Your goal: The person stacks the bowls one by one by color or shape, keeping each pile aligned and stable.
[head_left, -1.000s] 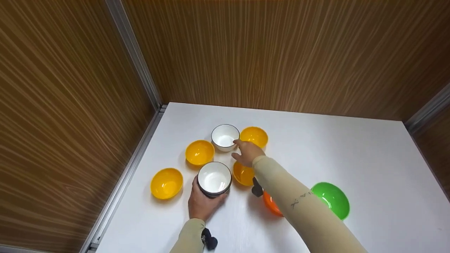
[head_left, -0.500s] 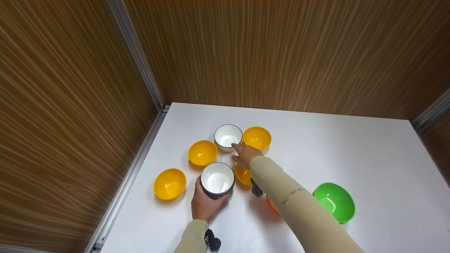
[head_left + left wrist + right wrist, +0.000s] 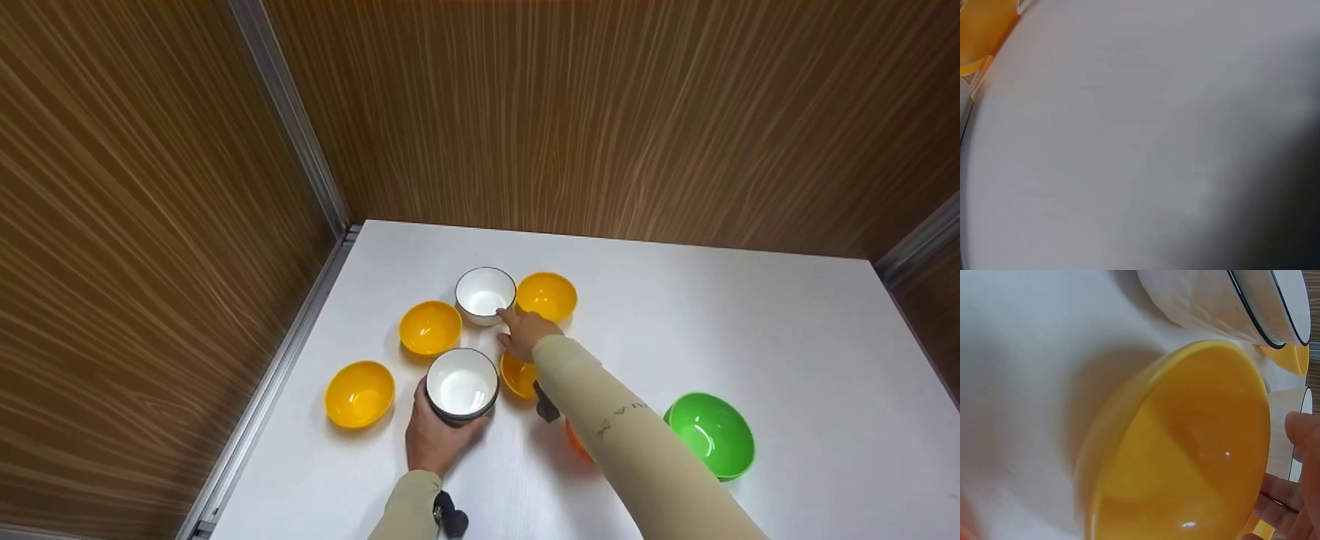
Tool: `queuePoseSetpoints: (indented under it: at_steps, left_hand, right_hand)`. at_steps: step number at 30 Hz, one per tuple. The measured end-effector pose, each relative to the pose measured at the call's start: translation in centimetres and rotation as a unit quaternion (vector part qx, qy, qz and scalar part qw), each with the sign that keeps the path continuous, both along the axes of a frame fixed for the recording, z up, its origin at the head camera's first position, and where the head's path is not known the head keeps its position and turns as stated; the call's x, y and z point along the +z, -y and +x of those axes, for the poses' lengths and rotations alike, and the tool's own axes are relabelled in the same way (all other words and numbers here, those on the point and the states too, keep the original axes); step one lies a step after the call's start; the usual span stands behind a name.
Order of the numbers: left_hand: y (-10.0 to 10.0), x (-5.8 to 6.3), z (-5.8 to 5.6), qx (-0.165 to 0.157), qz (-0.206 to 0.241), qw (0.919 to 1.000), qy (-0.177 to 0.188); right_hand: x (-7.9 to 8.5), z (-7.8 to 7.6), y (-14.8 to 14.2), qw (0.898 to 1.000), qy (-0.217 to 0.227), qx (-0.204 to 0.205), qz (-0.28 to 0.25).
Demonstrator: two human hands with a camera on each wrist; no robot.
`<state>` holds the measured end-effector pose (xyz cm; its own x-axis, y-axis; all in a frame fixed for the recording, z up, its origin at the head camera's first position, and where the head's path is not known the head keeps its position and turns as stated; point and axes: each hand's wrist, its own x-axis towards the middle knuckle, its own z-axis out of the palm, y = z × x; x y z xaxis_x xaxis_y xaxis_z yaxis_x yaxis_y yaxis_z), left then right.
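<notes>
In the head view my left hand (image 3: 439,439) grips a stack of white bowls (image 3: 462,381) with dark rims, fingers and thumb curled around its near side. My right hand (image 3: 531,334) reaches out over a yellow bowl (image 3: 517,375), partly hiding it. Its index fingertip overlaps the near right rim of a single white bowl (image 3: 484,291), while the thumb stays apart below. From the right wrist, the thumb and loosely bent fingers (image 3: 1280,500) show beside that white bowl (image 3: 1282,430), with the yellow bowl (image 3: 1185,455) large in front. The left wrist view shows mostly blurred tabletop.
More yellow bowls stand at the left (image 3: 360,395), beside the stack (image 3: 430,328) and at the back (image 3: 547,297). An orange bowl (image 3: 577,442) is half hidden under the right forearm. Green bowls (image 3: 711,436) stand right. Wood-grain panels (image 3: 600,120) border the white table (image 3: 810,360).
The right hand has drawn slightly back toward the near right rim of the single white bowl. The left hand and its stack hold still; the whole view has shifted a little.
</notes>
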<state>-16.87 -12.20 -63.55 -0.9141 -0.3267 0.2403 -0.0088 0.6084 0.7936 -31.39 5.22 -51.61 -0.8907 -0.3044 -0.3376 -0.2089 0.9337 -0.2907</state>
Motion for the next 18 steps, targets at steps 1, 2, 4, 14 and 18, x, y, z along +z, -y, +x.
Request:
queuePoseSetpoints:
  at_steps: [1, 2, 4, 14, 18]
  left_hand:
    - [0.02, 0.02, 0.0, 0.0, 0.001, 1.0, -0.001]
    - [0.03, 0.08, 0.02, -0.001, 0.002, 1.0, -0.001]
    - [0.08, 0.14, 0.01, -0.001, 0.003, 1.0, 0.003]
    - [0.63, -0.2, 0.06, 0.004, 0.001, 1.0, -0.007]
    - [0.69, -0.36, 0.04, 0.005, 0.0, 0.9999, -0.011]
  right_hand:
    - [-0.04, 0.0, 0.01, 1.0, -0.002, 0.0, 0.0]
    - [-0.05, 0.01, 0.0, 1.0, -0.007, 0.001, 0.003]
    - [-0.09, 0.03, 0.0, 1.0, -0.018, 0.007, 0.007]
    - [-0.4, 0.08, 0.25, 0.999, -0.031, 0.005, -0.002]
    - [-0.47, 0.1, 0.28, 1.0, -0.025, -0.008, -0.007]
